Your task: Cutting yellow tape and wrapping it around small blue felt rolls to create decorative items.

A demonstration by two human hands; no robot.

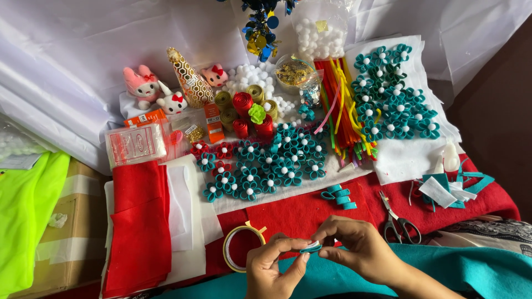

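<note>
Far left: bright yellow-green cloth (25,216) lying over a brown cardboard box (75,232). Next to it, flat sheets of red felt (138,221) and white felt (180,207), reaching almost to the near edge. A roll of clear tape (242,248) just left of the hands, flat on the red cloth (299,213). Open room only in a small strip of red cloth between the tape and the scissors (400,224). Everything farther back crowded: two pink plush toys (141,84) at the far left, rolled ribbons (244,105) in the middle, a big bunch of teal felt flowers with white pom-pom centres (271,163) in front of them, a bundle of pipe cleaners (343,111) to the right, more teal flowers (390,94) on white felt at the far right. A few loose teal felt loops (338,196) lying just beyond the hands. Teal and white scraps (449,188) at the right edge.

Near, in the middle: a small teal felt strip (311,247), folded over, with a bit of white showing, held above the teal cloth (476,271) on the lap.

Left hand (271,266) coming up from below, thumb and finger closed narrow on the left end of the strip. Right hand (357,249) coming in from the right, fingers bent, pinching the right end tight.
</note>
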